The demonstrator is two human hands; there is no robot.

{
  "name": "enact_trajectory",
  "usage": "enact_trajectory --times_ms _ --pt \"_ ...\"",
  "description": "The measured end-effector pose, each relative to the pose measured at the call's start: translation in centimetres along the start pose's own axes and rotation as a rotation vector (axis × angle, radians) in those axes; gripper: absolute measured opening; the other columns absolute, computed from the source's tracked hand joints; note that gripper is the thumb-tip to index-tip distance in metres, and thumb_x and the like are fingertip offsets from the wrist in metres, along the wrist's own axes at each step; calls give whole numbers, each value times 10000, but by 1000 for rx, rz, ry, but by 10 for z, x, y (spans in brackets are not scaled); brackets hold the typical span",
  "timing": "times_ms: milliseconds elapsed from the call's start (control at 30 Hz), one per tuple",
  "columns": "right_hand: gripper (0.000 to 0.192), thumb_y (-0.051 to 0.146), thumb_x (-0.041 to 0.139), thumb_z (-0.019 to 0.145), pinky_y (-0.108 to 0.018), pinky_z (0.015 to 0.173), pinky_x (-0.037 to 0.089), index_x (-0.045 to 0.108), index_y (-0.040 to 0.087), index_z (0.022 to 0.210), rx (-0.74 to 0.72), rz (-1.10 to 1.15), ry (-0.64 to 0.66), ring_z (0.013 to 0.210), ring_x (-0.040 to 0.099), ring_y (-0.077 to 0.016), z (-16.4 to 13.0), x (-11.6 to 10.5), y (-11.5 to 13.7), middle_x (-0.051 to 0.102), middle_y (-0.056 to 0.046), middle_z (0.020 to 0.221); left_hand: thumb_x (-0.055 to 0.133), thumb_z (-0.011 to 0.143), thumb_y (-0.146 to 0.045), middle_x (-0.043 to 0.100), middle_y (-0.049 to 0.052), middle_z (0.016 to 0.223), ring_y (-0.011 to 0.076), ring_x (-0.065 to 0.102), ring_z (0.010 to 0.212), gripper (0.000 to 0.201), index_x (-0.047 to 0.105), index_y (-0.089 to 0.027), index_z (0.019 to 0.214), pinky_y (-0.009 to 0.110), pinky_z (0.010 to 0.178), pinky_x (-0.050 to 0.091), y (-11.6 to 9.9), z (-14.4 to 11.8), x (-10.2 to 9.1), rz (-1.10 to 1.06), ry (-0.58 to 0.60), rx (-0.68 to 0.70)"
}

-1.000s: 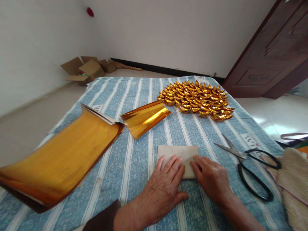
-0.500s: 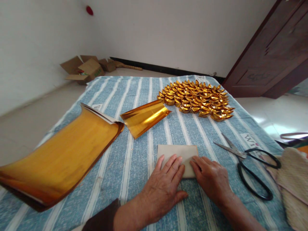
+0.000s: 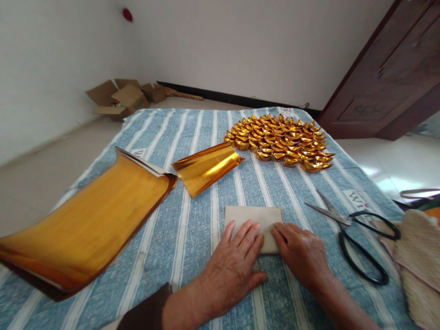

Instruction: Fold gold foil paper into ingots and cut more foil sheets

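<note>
The pale paper (image 3: 270, 215) lies flat on the striped cloth (image 3: 161, 238), before the person. The left hand (image 3: 230, 270) rests on it palm down, fingers slightly spread. The right hand (image 3: 304, 254) curls at its right edge — whether it pinches, one cannot tell. Scissors (image 3: 341, 220) lie open at right; a gold sheet (image 3: 208, 170) lies beyond — farther off, folded gold boats (image 3: 280, 142).

One open cardboard box (image 3: 129, 98) stands on the pale floor (image 3: 82, 144), near the white wall (image 3: 233, 50); a dark reddish door (image 3: 388, 68) is at the right.
</note>
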State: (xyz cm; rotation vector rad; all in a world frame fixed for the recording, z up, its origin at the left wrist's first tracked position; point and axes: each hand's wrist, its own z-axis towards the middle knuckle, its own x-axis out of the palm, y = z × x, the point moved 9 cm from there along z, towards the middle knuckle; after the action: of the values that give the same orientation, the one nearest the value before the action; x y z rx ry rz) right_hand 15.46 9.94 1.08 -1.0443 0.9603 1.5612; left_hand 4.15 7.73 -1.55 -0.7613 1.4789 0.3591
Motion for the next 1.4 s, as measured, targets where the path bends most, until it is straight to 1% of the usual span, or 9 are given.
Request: enact_trajectory --times_ms 200,467,767,933,1100,1267,1400 --pt "367 296 378 977 -268 551 295 714 228 843 20 -6 32 498 572 -129 -2 4 -3 688 1 695 505 929 -527 350 149 1516 318 258 1422 622 391 -140 1403 595 1134 227 -1 -1 0 -4 -30 2" --pt "452 325 304 1003 -270 552 295 713 221 840 -26 3 -12 481 559 -126 -4 2 0 686 -5 691 423 952 -564 367 142 1508 305 257 1423 618 399 -141 1401 579 1141 228 -2 -4 -3 -55 -98 -1" --pt "427 333 330 995 -277 551 307 713 228 837 -9 2 8 507 588 -142 -5 5 -3 694 -4 712 368 960 -588 344 128 1524 289 228 1435 625 389 -148 1405 571 1153 194 -2 -4 -2 -65 -101 -6" --pt "419 328 334 992 -278 544 305 714 222 851 -10 4 3 503 588 -142 -5 4 -3 701 -11 723 362 962 -588 336 130 1527 289 220 1436 632 382 -143 1410 572 1154 188 -1 -5 1 -58 -100 -3" --pt "410 333 338 993 -276 543 297 706 225 849 -16 2 0 498 580 -141 -5 4 -2 694 -6 718 381 959 -580 349 128 1520 291 233 1432 624 381 -150 1412 569 1155 194 -2 -5 -2 -60 -115 -2" --pt "385 319 346 994 -289 543 264 681 236 824 -33 -52 -15 472 529 -145 -6 2 1 647 7 660 416 946 -581 363 143 1510 307 258 1421 628 405 -136 1390 584 1133 231 -2 -4 -4 -59 -88 3" --pt "334 295 389 980 -306 582 276 655 232 789 -48 -97 -22 524 510 -174 -7 -1 4 577 -1 618 424 945 -576 369 147 1506 308 266 1417 627 406 -134 1389 587 1131 229 -3 -4 -5 -53 -97 8"
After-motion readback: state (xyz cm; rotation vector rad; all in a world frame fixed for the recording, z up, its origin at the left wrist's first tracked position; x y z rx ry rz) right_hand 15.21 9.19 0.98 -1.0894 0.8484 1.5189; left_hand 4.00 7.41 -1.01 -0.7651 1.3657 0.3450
